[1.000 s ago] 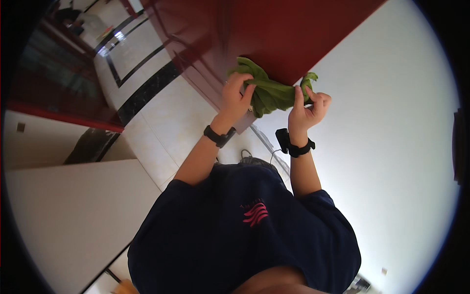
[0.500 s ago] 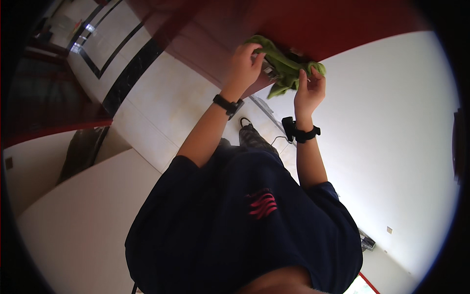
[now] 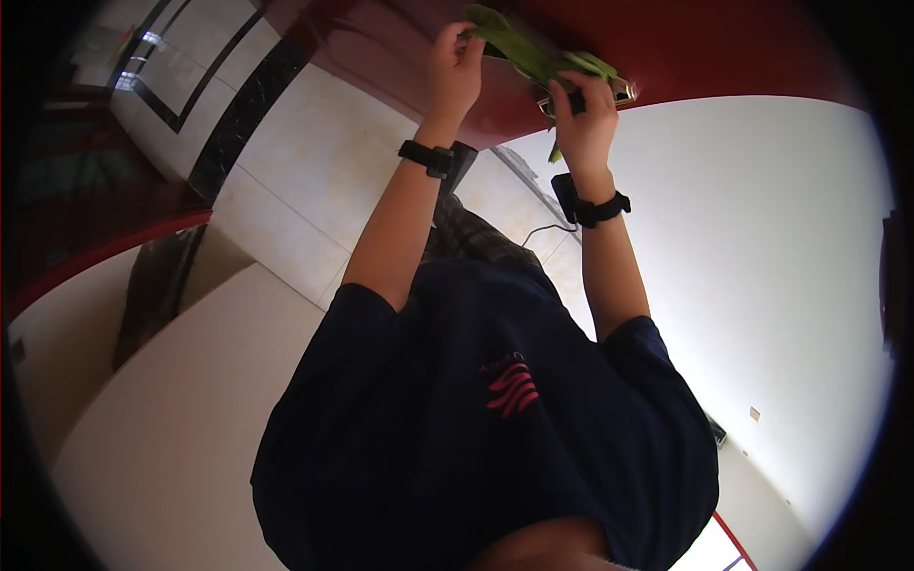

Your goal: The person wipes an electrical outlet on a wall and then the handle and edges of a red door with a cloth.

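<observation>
A green cloth point(image 3: 519, 46) is stretched between my two hands, up against a dark red panel point(image 3: 733, 48). My left hand point(image 3: 455, 76) pinches its upper left end between thumb and fingers. My right hand point(image 3: 586, 119) is closed on the right part, where the cloth bunches and a strip hangs below. A shiny metal fitting point(image 3: 625, 91) on the panel shows just beyond my right fingers. The cloth covers part of that fitting, so its full shape is hidden. Both wrists carry black straps with small dark boxes.
A white wall point(image 3: 752, 247) rises at the right, close to my right forearm. Pale floor tiles point(image 3: 295, 152) with a black border strip point(image 3: 248, 114) lie at the left. A dark red piece point(image 3: 105, 152) stands at far left. A thin cable point(image 3: 547, 228) runs near my legs.
Both hands have moved up and slightly left in view with the cloth, which is now pulled longer and tauter. More of the metal fitting shows beside my right hand.
</observation>
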{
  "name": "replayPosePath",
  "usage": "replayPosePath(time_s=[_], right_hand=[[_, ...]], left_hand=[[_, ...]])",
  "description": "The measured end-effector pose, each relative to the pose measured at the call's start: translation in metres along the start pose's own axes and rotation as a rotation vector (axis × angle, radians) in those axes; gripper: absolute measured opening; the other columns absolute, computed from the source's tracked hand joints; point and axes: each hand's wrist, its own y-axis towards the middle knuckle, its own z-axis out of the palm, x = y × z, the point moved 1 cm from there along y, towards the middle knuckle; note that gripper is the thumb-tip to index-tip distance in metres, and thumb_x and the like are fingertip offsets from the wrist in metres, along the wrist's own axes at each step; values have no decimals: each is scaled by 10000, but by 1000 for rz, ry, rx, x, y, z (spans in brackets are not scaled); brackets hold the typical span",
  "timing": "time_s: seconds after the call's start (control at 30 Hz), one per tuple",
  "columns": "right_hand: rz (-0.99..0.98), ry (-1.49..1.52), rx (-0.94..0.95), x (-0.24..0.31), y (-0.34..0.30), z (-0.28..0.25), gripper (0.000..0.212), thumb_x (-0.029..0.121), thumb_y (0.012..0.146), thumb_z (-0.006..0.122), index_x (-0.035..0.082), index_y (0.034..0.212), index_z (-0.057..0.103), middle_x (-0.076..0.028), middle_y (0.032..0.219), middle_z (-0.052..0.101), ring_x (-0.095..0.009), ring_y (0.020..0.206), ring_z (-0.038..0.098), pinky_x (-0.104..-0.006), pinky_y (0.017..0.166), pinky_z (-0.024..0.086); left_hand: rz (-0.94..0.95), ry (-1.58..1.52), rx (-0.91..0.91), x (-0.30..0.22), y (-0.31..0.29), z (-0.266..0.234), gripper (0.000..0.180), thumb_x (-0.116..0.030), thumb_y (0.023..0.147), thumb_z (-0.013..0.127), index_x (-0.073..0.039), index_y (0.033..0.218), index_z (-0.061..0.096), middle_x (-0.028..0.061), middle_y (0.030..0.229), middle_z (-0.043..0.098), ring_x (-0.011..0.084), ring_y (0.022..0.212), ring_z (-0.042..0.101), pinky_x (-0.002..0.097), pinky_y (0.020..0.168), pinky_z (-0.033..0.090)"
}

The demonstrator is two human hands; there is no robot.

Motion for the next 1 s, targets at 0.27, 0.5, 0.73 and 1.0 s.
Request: replayPosePath(time_s=[0.27, 0.5, 0.73, 1.0], right_hand=[[-50, -229, 119, -3, 8, 17, 229, 94, 730, 703, 135, 942, 629, -62, 954, 540, -267, 768, 596, -360, 588, 491], [-105, -53, 69, 9, 0, 21, 212, 103, 649, 722, 173, 842, 670, -14, 892, 564, -236, 731, 597, -337, 600, 493], [-369, 18, -18, 9, -20, 57, 210, 85, 632, 723, 181, 813, 675, 10, 822, 581, -194, 706, 574, -332, 570, 433], [-267, 50, -2, 23, 1, 76, 208, 36, 676, 650, 126, 862, 670, -20, 842, 565, -214, 742, 573, -333, 617, 445]], left_hand=[[-339, -41, 184, 7, -20, -30, 185, -154, 959, 528, -17, 1077, 568, 66, 931, 665, 105, 820, 610, 249, 680, 463], [-613, -185, 283, 26, -25, -12, 307, -268, 987, 465, -62, 1211, 504, 39, 1077, 622, 150, 861, 630, 275, 753, 491], [-738, -623, 355, 33, -3, -34, 352, -276, 967, 461, -44, 1226, 509, 66, 1144, 591, 184, 1021, 578, 347, 871, 495], [-823, -757, 461, -12, 41, -39, 428, -356, 978, 391, -34, 1231, 515, 88, 1177, 581, 217, 1057, 565, 355, 900, 469]])
